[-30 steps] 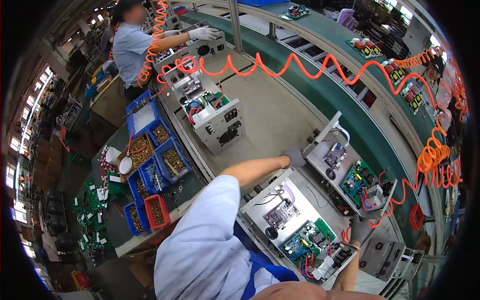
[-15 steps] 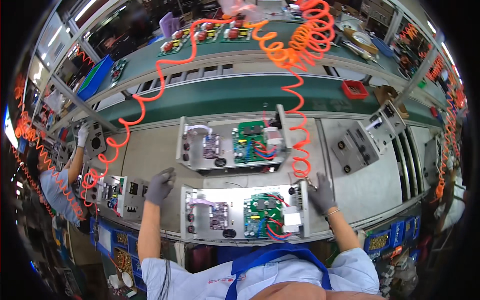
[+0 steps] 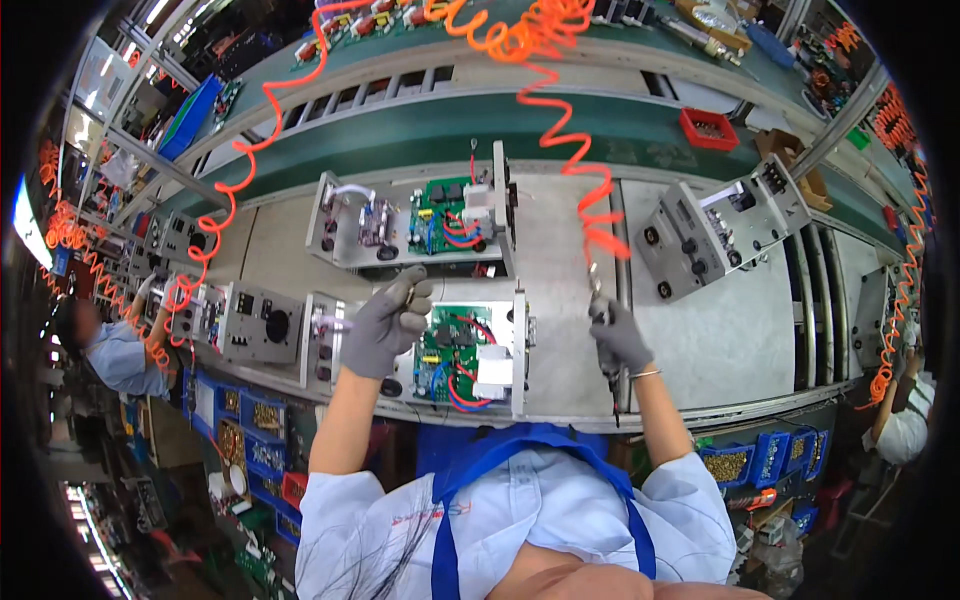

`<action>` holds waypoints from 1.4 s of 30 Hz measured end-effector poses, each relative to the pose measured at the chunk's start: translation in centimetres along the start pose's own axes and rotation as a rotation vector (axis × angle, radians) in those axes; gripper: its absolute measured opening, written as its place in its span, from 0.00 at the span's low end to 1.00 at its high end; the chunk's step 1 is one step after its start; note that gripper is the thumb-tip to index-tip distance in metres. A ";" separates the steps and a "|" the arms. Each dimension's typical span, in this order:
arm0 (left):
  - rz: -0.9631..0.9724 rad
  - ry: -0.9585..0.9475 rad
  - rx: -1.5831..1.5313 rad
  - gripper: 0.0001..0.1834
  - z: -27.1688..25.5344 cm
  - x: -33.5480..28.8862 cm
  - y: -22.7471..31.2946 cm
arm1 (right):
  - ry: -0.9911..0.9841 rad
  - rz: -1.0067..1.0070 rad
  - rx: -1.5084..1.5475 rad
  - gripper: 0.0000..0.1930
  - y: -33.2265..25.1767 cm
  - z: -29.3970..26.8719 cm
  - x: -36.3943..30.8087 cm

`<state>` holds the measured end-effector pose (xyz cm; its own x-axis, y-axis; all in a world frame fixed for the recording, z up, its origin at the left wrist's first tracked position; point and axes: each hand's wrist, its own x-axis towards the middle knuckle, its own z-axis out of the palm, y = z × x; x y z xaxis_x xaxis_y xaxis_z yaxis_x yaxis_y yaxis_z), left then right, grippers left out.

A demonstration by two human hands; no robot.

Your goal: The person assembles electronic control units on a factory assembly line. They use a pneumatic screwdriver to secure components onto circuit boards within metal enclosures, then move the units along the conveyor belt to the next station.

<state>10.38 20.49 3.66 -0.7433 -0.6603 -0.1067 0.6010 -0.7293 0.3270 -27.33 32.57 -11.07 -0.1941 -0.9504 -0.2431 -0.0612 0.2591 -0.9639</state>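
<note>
My left hand (image 3: 388, 322), gloved in grey, is raised over the nearer open metal chassis (image 3: 519, 370). Its fingers are curled together, and whatever small thing they may hold cannot be made out. That chassis carries a green circuit board (image 3: 445, 345) with red and blue wires; my arm and glove cover part of its left half. To its right, my gloved right hand (image 3: 622, 340) is closed round a dark pneumatic screwdriver (image 3: 608, 365), whose tip points toward me. An orange coiled air hose (image 3: 567, 125) joins its upper end. Behind stands a similar open chassis (image 3: 395, 254).
A grey panelled unit (image 3: 690, 250) lies tilted at the right, beside metal rollers (image 3: 830, 300). Beyond the bench runs a green conveyor (image 3: 400, 140) with a red bin (image 3: 708, 130). Blue screw bins (image 3: 728, 465) hang along the front edge. A co-worker (image 3: 125, 350) works at the left.
My left hand has moved right, over the nearer chassis, and its fingers have curled. The right hand now holds the screwdriver clear of the chassis side. The view has shifted, moving both chassis leftward in it.
</note>
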 end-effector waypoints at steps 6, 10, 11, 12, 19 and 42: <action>0.103 0.195 0.001 0.11 3.6 3.3 -5.4 | 0.130 -0.510 0.557 0.29 -20.9 -2.4 -2.1; 0.041 0.080 -0.031 0.13 1.3 5.0 -4.3 | -0.321 -0.782 0.917 0.24 -25.2 0.5 -0.5; 0.044 0.113 0.007 0.14 1.7 5.3 -4.1 | -0.351 -0.844 0.909 0.22 -25.1 1.2 0.0; 0.095 0.283 0.145 0.15 2.2 5.5 -4.1 | -0.288 -0.924 0.918 0.21 -25.3 2.2 0.1; 0.014 0.274 0.160 0.17 0.7 6.1 -2.6 | 0.000 -1.010 0.974 0.21 -23.9 6.8 1.4; -0.041 0.339 1.463 0.39 3.1 14.5 2.4 | 0.604 -0.900 1.172 0.16 -17.4 1.3 6.4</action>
<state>0.13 9.75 5.82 -0.5274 -0.8027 -0.2785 -0.3868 -0.0649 0.9199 -26.21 21.79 4.02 -0.8713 -0.4350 0.2271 0.3324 -0.8636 -0.3791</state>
